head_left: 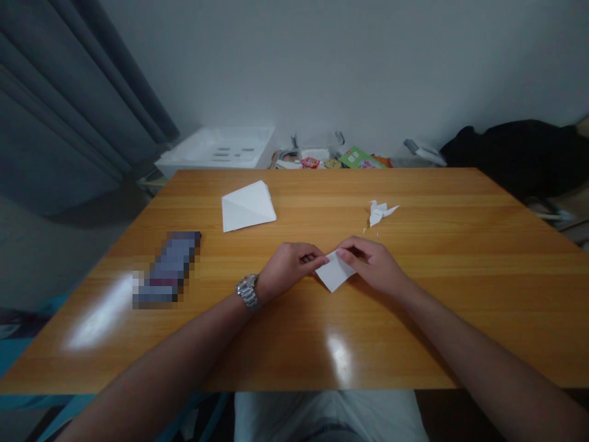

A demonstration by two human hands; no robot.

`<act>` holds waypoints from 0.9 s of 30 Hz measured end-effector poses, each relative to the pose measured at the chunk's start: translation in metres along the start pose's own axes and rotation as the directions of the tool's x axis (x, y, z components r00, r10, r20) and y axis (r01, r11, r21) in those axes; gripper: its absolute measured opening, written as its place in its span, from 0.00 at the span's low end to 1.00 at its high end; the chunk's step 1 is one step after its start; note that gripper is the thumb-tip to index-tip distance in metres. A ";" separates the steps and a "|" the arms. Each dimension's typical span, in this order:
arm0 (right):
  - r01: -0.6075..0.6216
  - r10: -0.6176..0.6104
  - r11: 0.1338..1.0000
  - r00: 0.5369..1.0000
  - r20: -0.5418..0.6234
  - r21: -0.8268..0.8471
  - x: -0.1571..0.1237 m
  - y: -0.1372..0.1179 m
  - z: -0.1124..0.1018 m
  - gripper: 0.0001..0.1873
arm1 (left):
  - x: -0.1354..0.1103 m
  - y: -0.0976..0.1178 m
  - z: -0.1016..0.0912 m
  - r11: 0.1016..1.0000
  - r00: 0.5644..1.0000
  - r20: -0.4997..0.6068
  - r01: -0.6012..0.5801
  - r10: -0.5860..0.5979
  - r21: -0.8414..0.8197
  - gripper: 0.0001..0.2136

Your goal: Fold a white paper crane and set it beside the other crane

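A small folded white paper (pixel 334 273) lies on the wooden table (pixel 294 344) between my hands. My left hand (pixel 288 267), with a metal watch on its wrist, pinches the paper's left corner with curled fingers. My right hand (pixel 372 264) pinches its upper right edge. Beyond my right hand stands a finished white paper crane (pixel 380 212). A larger creased sheet of white paper (pixel 247 206) lies further back on the left.
A blurred dark flat object (pixel 168 267) lies on the table's left side. Behind the far edge sit a white tray (pixel 216 150), small cluttered items (pixel 331 158) and a black bag (pixel 519 153). Grey curtains (pixel 59 104) hang at left.
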State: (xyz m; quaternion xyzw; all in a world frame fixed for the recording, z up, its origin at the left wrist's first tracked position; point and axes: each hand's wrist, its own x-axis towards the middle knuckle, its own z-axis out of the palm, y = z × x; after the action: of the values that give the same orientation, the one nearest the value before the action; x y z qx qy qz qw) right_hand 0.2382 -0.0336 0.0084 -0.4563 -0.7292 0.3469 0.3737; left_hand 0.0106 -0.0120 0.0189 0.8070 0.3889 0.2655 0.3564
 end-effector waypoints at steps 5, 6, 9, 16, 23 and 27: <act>-0.040 0.047 0.991 0.998 -0.049 0.129 0.001 0.002 0.003 0.12 | 0.001 -0.002 0.002 0.999 0.998 -0.051 -0.034 0.034 0.005 0.13; -0.053 0.063 0.987 0.996 -0.066 0.150 0.001 0.003 0.003 0.12 | 0.001 -0.004 0.002 0.999 0.997 -0.064 -0.034 0.034 -0.004 0.13; -0.075 0.098 0.979 0.989 -0.110 0.191 0.003 0.005 0.003 0.13 | 0.002 -0.006 0.001 0.999 0.997 -0.073 -0.002 -0.001 -0.044 0.14; -0.090 0.103 0.986 0.991 -0.091 0.141 0.005 0.010 0.002 0.13 | 0.003 -0.006 0.000 0.996 0.998 -0.053 0.029 -0.033 -0.085 0.15; -0.051 0.050 0.998 0.998 -0.040 -0.037 0.004 0.015 0.002 0.14 | 0.004 -0.015 0.002 0.998 0.996 -0.086 -0.021 0.025 0.056 0.12; -0.075 0.067 0.990 0.995 -0.070 -0.121 0.005 0.017 0.002 0.13 | 0.004 -0.015 0.001 0.955 0.982 -0.092 -0.138 0.167 0.262 0.15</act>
State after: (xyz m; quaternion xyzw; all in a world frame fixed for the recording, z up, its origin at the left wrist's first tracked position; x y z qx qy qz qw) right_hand 0.2417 -0.0237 -0.0055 -0.5154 -0.7199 0.2989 0.3560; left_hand 0.0069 -0.0023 0.0071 0.8573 0.3758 0.2856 0.2055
